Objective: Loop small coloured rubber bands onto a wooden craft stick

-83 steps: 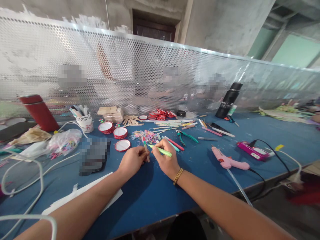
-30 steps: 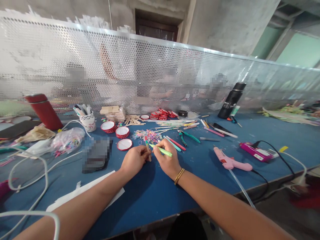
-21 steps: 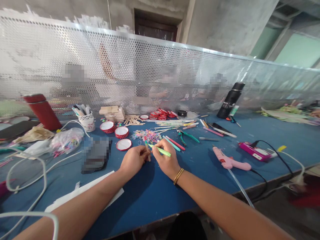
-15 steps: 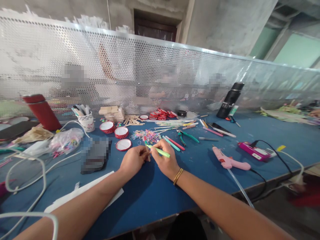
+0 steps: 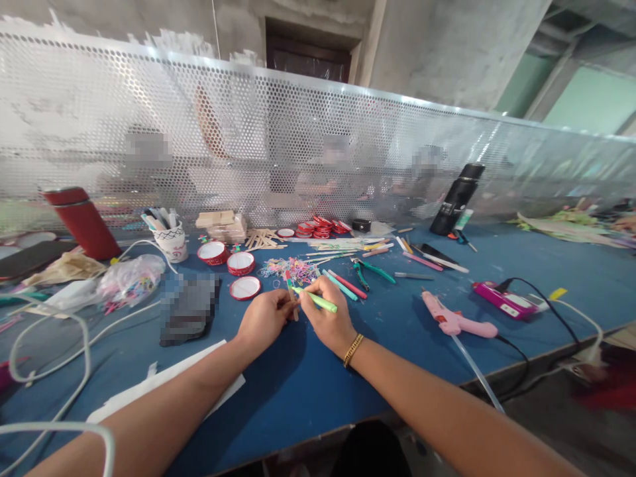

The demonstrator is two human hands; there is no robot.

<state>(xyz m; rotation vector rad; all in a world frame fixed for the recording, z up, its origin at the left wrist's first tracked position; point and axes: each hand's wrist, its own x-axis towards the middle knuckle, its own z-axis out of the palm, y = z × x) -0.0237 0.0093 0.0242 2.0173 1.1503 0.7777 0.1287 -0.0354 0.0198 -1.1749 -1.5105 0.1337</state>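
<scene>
My left hand [image 5: 268, 317] pinches a small wooden craft stick [image 5: 296, 315] whose far end is coloured red and green. A light green marker [image 5: 322, 303] sits in the closed fingers of my right hand [image 5: 328, 318], its tip at the stick. Just beyond both hands lies a heap of colourful small bands [image 5: 293, 269]. Red-rimmed round lids or tins [image 5: 245, 287] stand to the left of the heap. On the right of it are a red marker [image 5: 350, 286] and a teal marker [image 5: 340, 285], both lying on the blue table [image 5: 298, 404].
Green-handled pliers [image 5: 375, 271] lie beyond the markers. A pink glue gun [image 5: 454, 317] and its cord occupy the right side. A dark phone-like object [image 5: 189, 308], white paper [image 5: 229, 384] and white cables [image 5: 82, 371] are on the left. A perforated metal screen [image 5: 238, 146] runs along the back.
Almost nothing differs. Both hands keep the same hold on the stick and the marker, with only a very slight shift of the right hand.
</scene>
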